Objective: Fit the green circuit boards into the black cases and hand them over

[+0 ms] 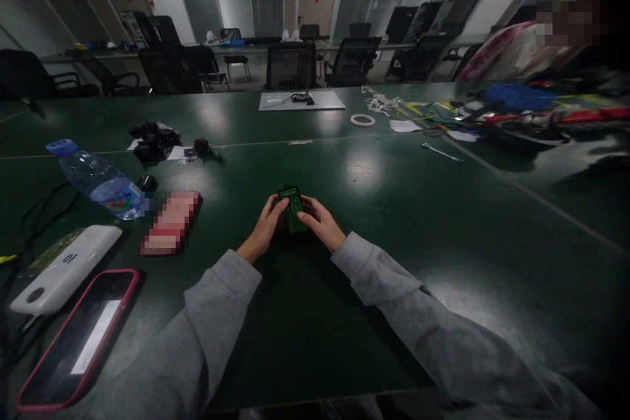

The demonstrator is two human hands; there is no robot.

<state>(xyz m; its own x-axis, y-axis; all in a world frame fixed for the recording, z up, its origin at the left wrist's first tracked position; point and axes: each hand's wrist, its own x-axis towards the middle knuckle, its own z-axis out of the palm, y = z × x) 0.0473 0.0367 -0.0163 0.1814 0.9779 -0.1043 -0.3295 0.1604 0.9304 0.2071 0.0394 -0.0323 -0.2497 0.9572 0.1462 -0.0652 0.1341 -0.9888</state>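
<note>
A small green circuit board (294, 209) with a dark edge is held up between both hands, just above the table in front of me. My left hand (268, 226) grips its left side, thumb pressed on the board's face. On the opposite side my right hand (319, 220) is closed round the board, its thumb lying on the lower right of the face. The fingers behind the board are hidden. A small loop or tab sticks up at the top edge.
On the left of the green table (403, 210) are a water bottle (105, 180), a blurred red item (172, 223), a white device (66, 269) and a pink-cased phone (81, 341). Black parts (155, 139), a wrench (441, 153), tape (362, 120) and cables (433, 111) lie farther off. A person (522, 46) is at right.
</note>
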